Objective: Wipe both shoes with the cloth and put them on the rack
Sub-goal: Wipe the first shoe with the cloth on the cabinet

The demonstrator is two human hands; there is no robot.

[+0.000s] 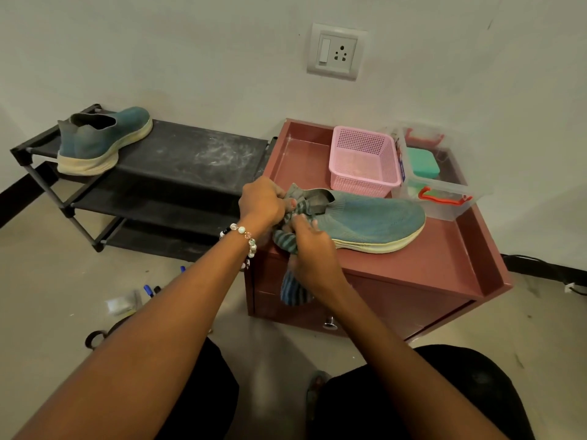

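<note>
The left hand [262,198] grips the teal knit shoe's [365,220] heel at nine o'clock, steadying it on the maroon counter [438,265] while the right hand [309,246] clutches the striped cloth [293,289] to wipe.

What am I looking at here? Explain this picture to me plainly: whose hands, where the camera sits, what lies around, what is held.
There is no machine here: a person wears one camera on the head, looking down at their own arms. The left hand, with a bead bracelet, grips the heel of a blue shoe. The right hand holds a striped cloth against that heel. The shoe lies on a reddish cabinet, beside a pink basket and a clear box. The other shoe already stands on the top shelf of the black rack, to the left.
</note>
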